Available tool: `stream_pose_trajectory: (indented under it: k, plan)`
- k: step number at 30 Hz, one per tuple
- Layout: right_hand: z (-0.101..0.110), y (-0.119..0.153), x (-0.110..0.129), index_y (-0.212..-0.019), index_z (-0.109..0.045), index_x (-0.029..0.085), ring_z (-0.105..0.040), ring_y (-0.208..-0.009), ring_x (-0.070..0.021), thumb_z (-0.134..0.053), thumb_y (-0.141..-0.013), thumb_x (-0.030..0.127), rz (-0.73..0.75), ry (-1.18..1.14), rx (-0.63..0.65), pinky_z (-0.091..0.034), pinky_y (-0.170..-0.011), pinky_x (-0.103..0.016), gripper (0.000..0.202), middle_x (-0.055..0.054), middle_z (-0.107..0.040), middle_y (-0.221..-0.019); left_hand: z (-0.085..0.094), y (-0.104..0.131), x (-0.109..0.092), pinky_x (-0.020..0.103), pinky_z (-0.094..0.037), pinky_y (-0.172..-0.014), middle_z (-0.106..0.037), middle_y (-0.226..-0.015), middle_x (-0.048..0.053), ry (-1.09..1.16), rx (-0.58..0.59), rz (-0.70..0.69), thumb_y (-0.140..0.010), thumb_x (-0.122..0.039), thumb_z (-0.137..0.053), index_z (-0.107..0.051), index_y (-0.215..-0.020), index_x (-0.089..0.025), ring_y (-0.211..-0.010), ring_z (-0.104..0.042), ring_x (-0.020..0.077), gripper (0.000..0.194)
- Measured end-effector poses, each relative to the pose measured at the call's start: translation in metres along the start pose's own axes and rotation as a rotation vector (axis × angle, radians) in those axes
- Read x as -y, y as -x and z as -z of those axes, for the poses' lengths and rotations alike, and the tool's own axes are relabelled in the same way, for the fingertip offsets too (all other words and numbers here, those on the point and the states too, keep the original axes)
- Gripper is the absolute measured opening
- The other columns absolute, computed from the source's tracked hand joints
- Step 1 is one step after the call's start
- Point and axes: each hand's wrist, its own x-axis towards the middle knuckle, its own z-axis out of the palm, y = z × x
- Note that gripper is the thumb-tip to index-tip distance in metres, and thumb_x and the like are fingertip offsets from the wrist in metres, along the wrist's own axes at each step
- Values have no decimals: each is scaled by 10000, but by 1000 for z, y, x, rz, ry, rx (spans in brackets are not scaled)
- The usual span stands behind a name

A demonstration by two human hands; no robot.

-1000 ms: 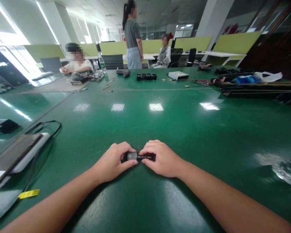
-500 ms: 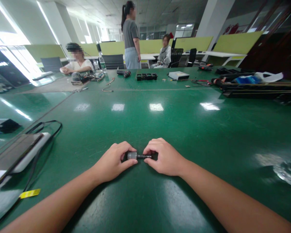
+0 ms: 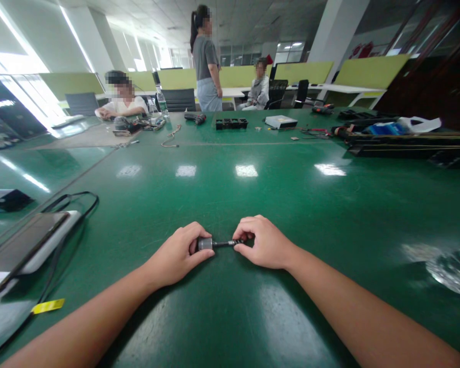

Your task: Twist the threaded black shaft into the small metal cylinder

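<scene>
Green table: work low over its near centre, where both hands have room; whether the part touches the surface cannot be told.
Left hand: thumb and fingers gripping the cylinder at the left; hold this grip firm as the anchor.
Right hand: thumb and fingertips pinching the coiled part at the right; use light, even pressure.
Gray cylinder: near centre, between the hands; prevent it from rolling in the grip.
Shaft: extends right from the cylinder; apply force along its line, since side load could bend it.
Coiled part: at the shaft's right end, partly hidden by fingers; whether it surrounds the shaft cannot be told.
Co-workers: three, far side; one standing, two seated.
Working hands: two.
White flat box: one, far right of centre.
Black compartment tray: one, far centre.
Bottle: one, far left.
Cylinder, shaft, coiled part: one each.
</scene>
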Motion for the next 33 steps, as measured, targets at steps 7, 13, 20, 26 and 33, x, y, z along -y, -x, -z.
stream_pose_trajectory:
  k: [7, 13, 20, 26, 33]
  plan:
    - [-10, 0, 5, -935, -706, 211, -607, -796, -153, -710, -738, 111, 73, -120, 8, -413, -800, -325, 221, 2, -678, -823, -2, 0, 3, 284, -414, -684, -595, -840, 11, -17, 9, -19, -866, -382, -657, -613, -1029, -200, -721, -519, 163, 248]
    - [-12, 2, 8, -1064, -672, 219, -620, -819, -152, -670, -760, 69, 93, -173, 10, -424, -838, -336, 338, -1, -703, -880, -1, 0, 0, 294, -399, -706, -610, -870, 15, -38, 22, -24, -849, -407, -678, -624, -1045, -209, -747, -529, 172, 283]
    - [-13, 1, 7, -1056, -676, 221, -627, -811, -153, -670, -778, 91, 91, -181, 1, -427, -837, -336, 307, 0, -713, -873, 1, 0, -1, 289, -389, -703, -596, -816, 1, -26, 38, -25, -939, -383, -551, -623, -1062, -212, -714, -516, 159, 223]
    - [-13, 2, 7, -1056, -674, 221, -621, -819, -148, -678, -780, 95, 95, -173, 2, -416, -847, -336, 304, 6, -715, -881, 1, 0, -1, 291, -381, -704, -609, -851, 2, -45, 46, -23, -885, -385, -629, -625, -1064, -220, -738, -521, 168, 243]
    - [-14, 3, 8, -993, -686, 204, -609, -819, -156, -725, -757, 127, 101, -134, 17, -406, -828, -332, 251, 1, -708, -873, 0, 0, -4, 293, -366, -699, -607, -832, -9, -44, 45, -17, -858, -372, -670, -635, -1043, -219, -711, -518, 160, 243]
